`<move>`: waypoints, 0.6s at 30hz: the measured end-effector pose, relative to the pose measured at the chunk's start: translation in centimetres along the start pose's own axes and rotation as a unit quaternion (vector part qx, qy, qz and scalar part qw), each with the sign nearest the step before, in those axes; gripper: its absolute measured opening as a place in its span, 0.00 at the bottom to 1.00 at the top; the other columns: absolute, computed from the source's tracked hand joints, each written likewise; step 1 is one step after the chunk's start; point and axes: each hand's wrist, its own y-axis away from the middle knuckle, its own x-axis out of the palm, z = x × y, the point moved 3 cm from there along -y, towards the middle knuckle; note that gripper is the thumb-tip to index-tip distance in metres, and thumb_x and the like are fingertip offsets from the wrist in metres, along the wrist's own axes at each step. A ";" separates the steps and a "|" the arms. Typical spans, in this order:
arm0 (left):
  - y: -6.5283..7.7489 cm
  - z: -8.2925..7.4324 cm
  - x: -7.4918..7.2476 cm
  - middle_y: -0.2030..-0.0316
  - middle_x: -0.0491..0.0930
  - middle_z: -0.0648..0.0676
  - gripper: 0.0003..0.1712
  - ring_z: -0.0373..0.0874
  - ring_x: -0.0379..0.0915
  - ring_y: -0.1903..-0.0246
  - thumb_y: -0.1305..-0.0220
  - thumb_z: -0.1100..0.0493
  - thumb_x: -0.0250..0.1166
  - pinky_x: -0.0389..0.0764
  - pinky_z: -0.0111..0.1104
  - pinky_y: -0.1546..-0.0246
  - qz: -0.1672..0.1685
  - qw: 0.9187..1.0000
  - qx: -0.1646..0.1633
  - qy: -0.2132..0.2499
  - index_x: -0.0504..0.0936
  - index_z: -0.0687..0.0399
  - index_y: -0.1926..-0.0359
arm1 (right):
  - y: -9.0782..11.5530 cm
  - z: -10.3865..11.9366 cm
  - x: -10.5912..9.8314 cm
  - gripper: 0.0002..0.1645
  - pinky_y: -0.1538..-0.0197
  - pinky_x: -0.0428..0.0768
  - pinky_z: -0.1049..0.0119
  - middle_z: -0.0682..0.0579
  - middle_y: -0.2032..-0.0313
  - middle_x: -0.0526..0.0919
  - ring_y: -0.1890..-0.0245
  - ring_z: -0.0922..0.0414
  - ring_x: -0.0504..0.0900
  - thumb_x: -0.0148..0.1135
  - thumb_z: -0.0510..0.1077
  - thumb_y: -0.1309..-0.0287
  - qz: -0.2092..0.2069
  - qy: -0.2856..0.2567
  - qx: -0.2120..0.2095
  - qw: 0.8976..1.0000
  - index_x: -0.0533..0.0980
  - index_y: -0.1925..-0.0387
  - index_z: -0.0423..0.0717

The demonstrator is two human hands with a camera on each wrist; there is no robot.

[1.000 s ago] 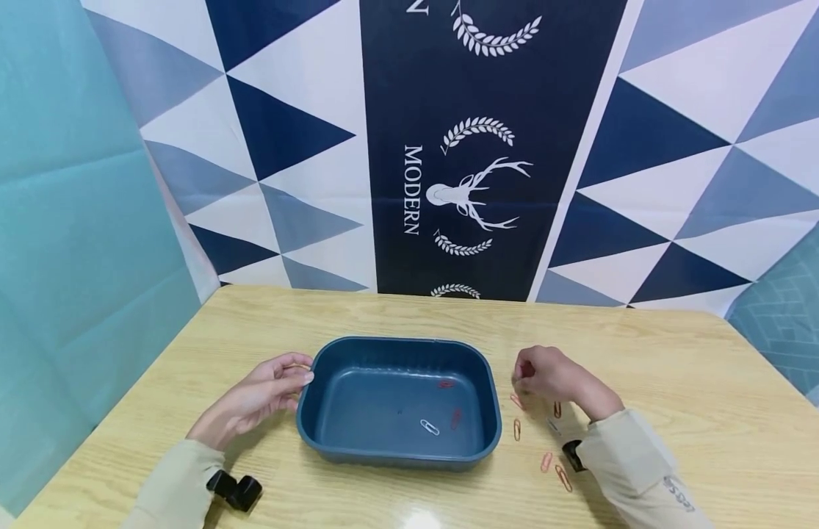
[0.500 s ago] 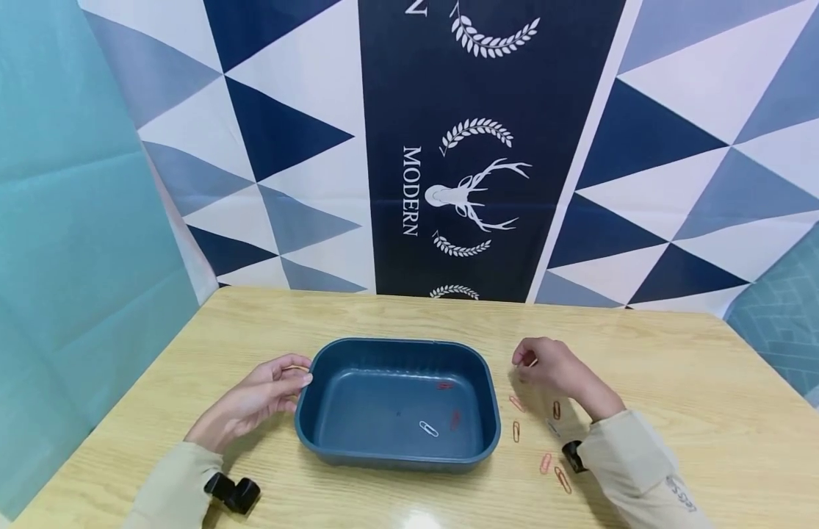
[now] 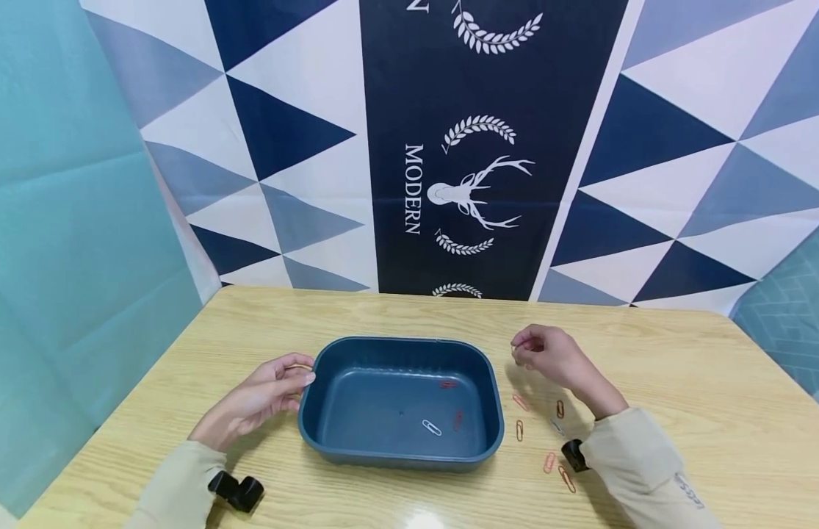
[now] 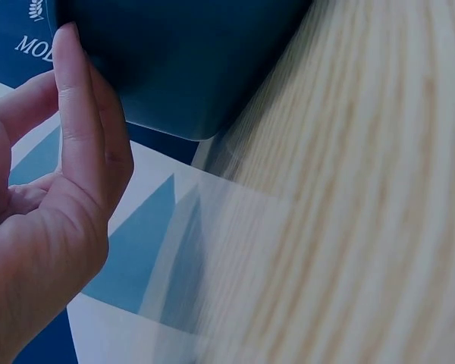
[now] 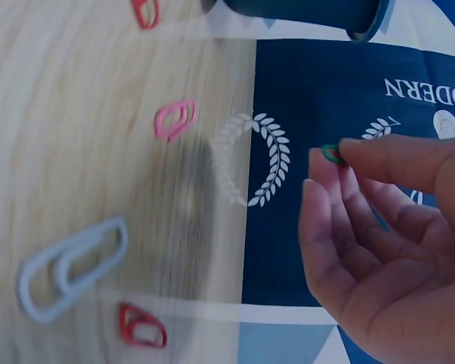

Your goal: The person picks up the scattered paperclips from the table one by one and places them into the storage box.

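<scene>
A dark blue plastic basin (image 3: 396,400) sits on the table with a white paper clip (image 3: 432,427) and two red ones inside. At its left end, my left hand (image 3: 267,393) rests extended fingers against the outer wall, thumb tip right by the rim. In the left wrist view a straight finger (image 4: 80,114) meets the basin's side. To the right of the basin my right hand (image 3: 548,356) is raised over the table. Its thumb and forefinger pinch a small green paper clip (image 5: 331,154), mostly hidden by the fingertips.
Several loose paper clips lie right of the basin: a pink one (image 3: 520,402), a white one (image 5: 72,269), another pink one (image 3: 549,462) and several reddish ones, including a red clip (image 3: 567,479) near the right sleeve. A patterned cloth (image 3: 303,139) hangs behind the table.
My right hand has risen away from the loose clips toward the back of the table. The left hand and the basin stay where they were.
</scene>
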 end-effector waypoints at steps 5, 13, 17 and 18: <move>0.0 0.3 0.0 0.66 0.75 0.49 0.09 0.36 0.74 0.71 0.30 0.65 0.58 0.80 0.25 0.72 0.000 1.000 0.002 0.011 0.70 0.57 0.51 | 0.1 0.2 -0.1 0.10 0.61 0.83 0.58 0.44 0.66 0.81 0.66 0.50 0.81 0.58 0.33 0.36 -0.020 -0.059 0.014 0.998 0.73 0.57 0.28; 0.1 0.4 0.1 0.65 0.76 0.50 0.08 0.37 0.75 0.69 0.29 0.66 0.57 0.80 0.26 0.70 0.004 1.000 0.000 0.014 0.70 0.57 0.51 | 0.2 1.0 -0.2 0.12 0.59 0.83 0.61 0.43 0.64 0.82 0.63 0.49 0.83 0.57 0.33 0.36 -0.042 -0.106 0.024 0.993 0.73 0.54 0.27; 0.0 0.4 0.0 0.66 0.75 0.50 0.09 0.36 0.74 0.71 0.30 0.65 0.57 0.80 0.25 0.71 -0.004 1.000 -0.002 0.013 0.70 0.57 0.51 | 0.3 1.7 -0.3 0.14 0.59 0.83 0.65 0.44 0.62 0.82 0.63 0.54 0.82 0.58 0.34 0.36 -0.054 -0.120 0.024 0.991 0.73 0.52 0.27; 0.0 0.3 0.0 0.66 0.75 0.50 0.09 0.36 0.74 0.71 0.30 0.65 0.58 0.80 0.25 0.71 -0.006 1.000 -0.003 0.013 0.70 0.57 0.51 | 0.3 1.9 -0.3 0.14 0.59 0.82 0.66 0.44 0.62 0.82 0.64 0.55 0.82 0.58 0.34 0.36 -0.058 -0.123 0.023 0.990 0.74 0.52 0.27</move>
